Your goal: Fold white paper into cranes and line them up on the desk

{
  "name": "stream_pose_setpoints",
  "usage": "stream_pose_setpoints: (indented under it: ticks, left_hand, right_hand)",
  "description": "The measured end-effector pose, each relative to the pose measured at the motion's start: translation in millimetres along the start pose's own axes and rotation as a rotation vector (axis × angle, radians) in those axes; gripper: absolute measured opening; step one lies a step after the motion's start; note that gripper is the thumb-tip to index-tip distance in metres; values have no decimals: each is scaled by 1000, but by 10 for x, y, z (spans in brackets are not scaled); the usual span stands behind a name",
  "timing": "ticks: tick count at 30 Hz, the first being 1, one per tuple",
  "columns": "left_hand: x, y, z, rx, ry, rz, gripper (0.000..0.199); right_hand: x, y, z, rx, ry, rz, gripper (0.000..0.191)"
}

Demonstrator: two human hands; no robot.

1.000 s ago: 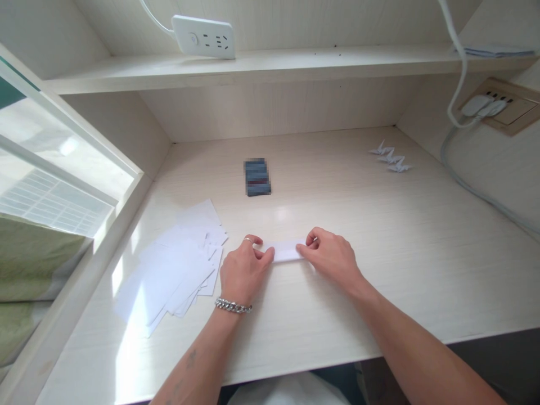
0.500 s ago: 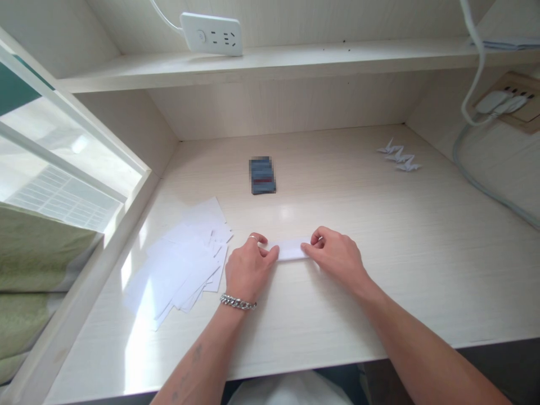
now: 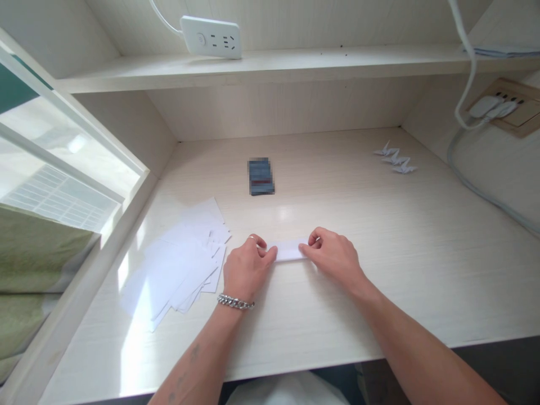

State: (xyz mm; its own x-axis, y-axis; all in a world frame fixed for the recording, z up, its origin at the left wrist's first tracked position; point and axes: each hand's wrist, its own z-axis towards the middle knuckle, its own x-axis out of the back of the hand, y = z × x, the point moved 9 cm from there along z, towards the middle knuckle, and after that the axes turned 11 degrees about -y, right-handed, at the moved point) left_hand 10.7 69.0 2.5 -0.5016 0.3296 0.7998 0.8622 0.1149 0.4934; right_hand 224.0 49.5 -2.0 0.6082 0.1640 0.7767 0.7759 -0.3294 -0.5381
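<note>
Between my two hands a folded strip of white paper (image 3: 288,251) lies on the desk, longer from left to right than front to back. My left hand (image 3: 248,264) pinches its left end, the thumb on the near side and the fingers curled behind. At the opposite end, my right hand (image 3: 335,254) grips the strip between thumb and curled fingers. Both ends of the paper are hidden under the fingers. Loose white paper sheets (image 3: 181,253) are spread in an overlapping pile just left of my left hand.
Three folded paper cranes (image 3: 395,158) stand at the back right. A small dark blue, pixelated item (image 3: 261,176) lies behind my hands. On the shelf (image 3: 270,70) leans a white power strip (image 3: 211,37). A cable (image 3: 481,194) runs along the right wall below a socket (image 3: 512,107).
The view has shifted slightly, moving everything a little to the left in the picture. Both hands keep their grip on the paper strip, with no clear movement of their own.
</note>
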Motion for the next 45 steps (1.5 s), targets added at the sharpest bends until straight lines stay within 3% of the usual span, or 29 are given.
stream_pose_setpoints:
  ticks: [13,21,31,37,39,41,43,45]
  left_hand:
    - [11,3,-12,-25,37,79,26]
    - [-28,107,-68,-140,116,121,17]
    - [-59,167,-70,-123,74,185,35]
    - [-63,178,-61,-133,81,204,34]
    - [-69,183,-63,-135,77,212,35]
    - [-77,186,-65,-133,70,222,36]
    - [-83,192,-70,-136,67,231,37]
    - [-81,200,-76,-148,77,239,37]
  right_hand:
    - [-2,-5,6,18,15,-24,12]
    - [-3,-5,9,25,14,-40,12]
    - [-8,-6,-5,17,13,-42,12]
    - [93,103,-50,-7,116,-70,23]
    - [132,52,-137,73,206,-106,18]
    - [125,-145,-320,277,322,-186,17]
    - [-16,-392,-559,535,352,-259,26]
    - [-233,-561,-753,706,293,-327,29]
